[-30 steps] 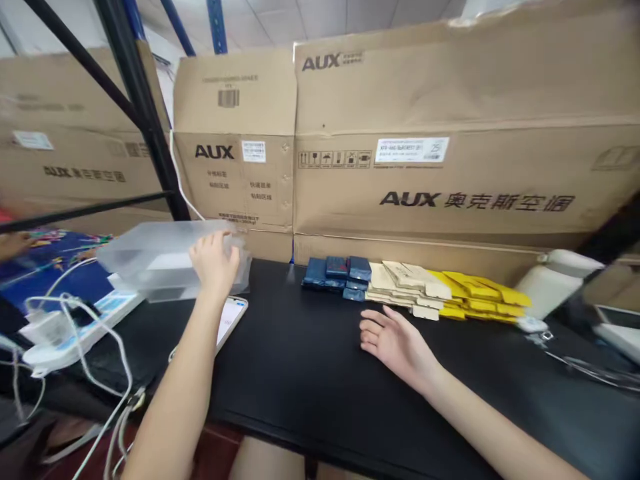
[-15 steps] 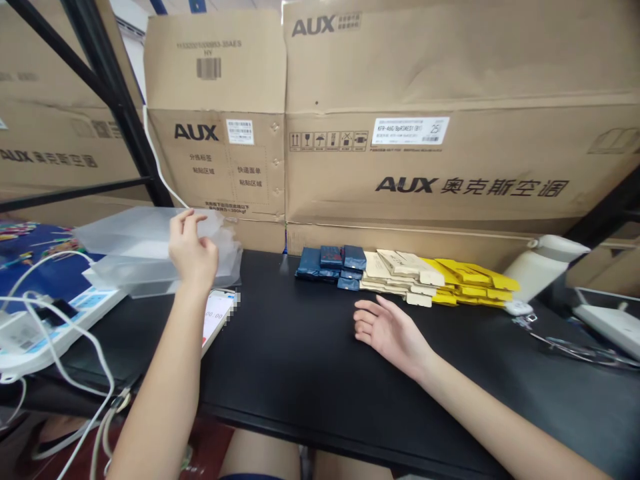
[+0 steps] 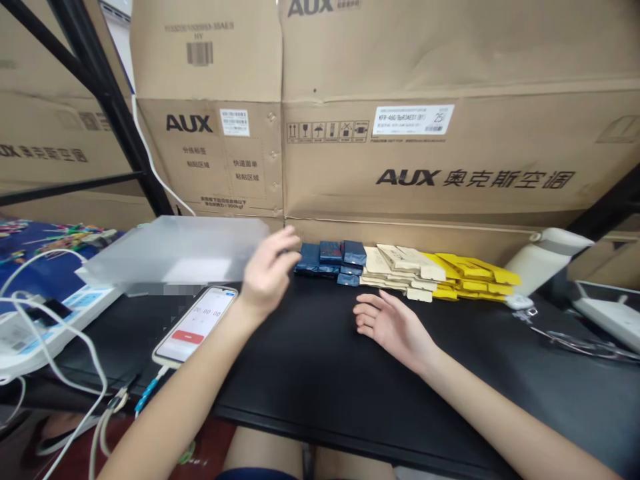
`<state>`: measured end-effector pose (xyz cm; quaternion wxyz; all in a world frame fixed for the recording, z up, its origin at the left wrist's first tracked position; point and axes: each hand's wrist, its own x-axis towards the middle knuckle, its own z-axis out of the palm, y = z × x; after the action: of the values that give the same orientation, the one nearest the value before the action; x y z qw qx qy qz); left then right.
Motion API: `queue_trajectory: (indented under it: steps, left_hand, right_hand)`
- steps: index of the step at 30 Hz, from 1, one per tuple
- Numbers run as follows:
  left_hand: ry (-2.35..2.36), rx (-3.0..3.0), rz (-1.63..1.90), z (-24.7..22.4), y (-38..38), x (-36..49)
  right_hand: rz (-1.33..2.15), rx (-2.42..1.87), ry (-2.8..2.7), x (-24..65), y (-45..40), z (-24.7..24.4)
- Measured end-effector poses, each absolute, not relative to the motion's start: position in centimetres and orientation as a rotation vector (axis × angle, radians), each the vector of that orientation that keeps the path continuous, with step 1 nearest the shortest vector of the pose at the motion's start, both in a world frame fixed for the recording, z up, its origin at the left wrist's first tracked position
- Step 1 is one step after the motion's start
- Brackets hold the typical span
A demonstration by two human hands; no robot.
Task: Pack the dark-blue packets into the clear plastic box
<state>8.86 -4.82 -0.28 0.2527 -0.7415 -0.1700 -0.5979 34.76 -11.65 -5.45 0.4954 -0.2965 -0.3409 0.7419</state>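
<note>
My left hand (image 3: 267,275) hangs over the table beside the left end of the dark blue packets (image 3: 330,257), fingers curved with a gap to the thumb and nothing visible in them. Whether it touches the packets I cannot tell. My right hand (image 3: 393,327) rests on its side on the black table, palm inward, its fingers loosely bent and holding nothing. Just beyond it lie stacked cream packets (image 3: 400,267), and to their right yellow packets (image 3: 467,273). Translucent plastic sheets (image 3: 170,250) lie left of my left hand.
A phone (image 3: 195,327) showing a timer lies by my left forearm, plugged into a cable. White cords run from a power strip (image 3: 95,307). At right stand a white bottle (image 3: 550,263) and a white device (image 3: 613,317). Large cardboard (image 3: 440,153) backs the table.
My left hand has moved right, from above the plastic sheets to the blue packets. The sheets sit flatter, and more of the phone shows. My right hand stays put.
</note>
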Motion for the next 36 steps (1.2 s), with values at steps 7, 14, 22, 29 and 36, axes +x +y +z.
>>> queue_trajectory:
  steps: [7, 14, 22, 29, 36]
  left_hand:
    - [0.097, -2.252, -1.414, -2.6, -10.0, 15.5]
    - [0.462, -2.320, -1.103, -4.6, -12.6, 17.3]
    - [0.821, -2.271, -1.061, -5.7, -13.7, 19.4]
    - [0.887, -2.115, -1.099, -5.9, -14.0, 20.0]
    - [0.620, -2.321, -1.100, -2.7, -13.4, 18.9]
  right_hand:
    - [1.810, -0.669, -1.031, 34.4, -11.7, -4.6]
    - [1.911, -0.628, -1.099, 33.0, -11.0, -5.2]
    - [1.821, -0.839, -1.157, 32.3, -11.6, -5.4]
    - [1.793, -0.975, -1.124, 31.7, -12.0, -5.2]
    - [1.652, -1.017, -1.124, 35.2, -11.8, -3.4]
